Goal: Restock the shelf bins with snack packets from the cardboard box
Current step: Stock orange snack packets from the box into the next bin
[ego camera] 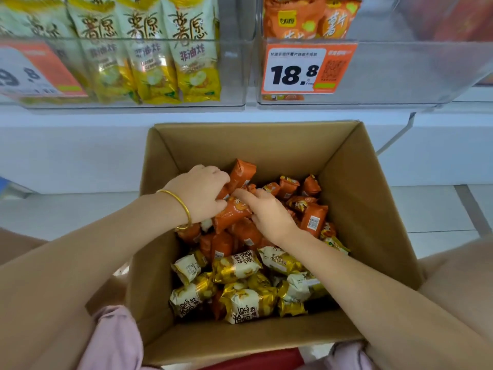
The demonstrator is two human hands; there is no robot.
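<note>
Orange packet (231, 213) on top of the heap, far half of the cardboard box (354, 198); long axis slants near-left to far-right; it sits between both hands, touching each; left hand (198, 192) fingers curled round its left end and a second orange packet (241, 170) just beyond; right hand (268, 216) fingers curled onto its right end, thumb hidden; part-filled orange bin (400, 73) above right, so right hand probably nearer.

The fingers of my left hand (198, 193) and right hand (266, 212) end out of sight among the orange packets (313, 218). The left price tag (34, 73) is blurred and cut by the edge; small print on the 18.8 tag (293, 68) I can't read.
</note>
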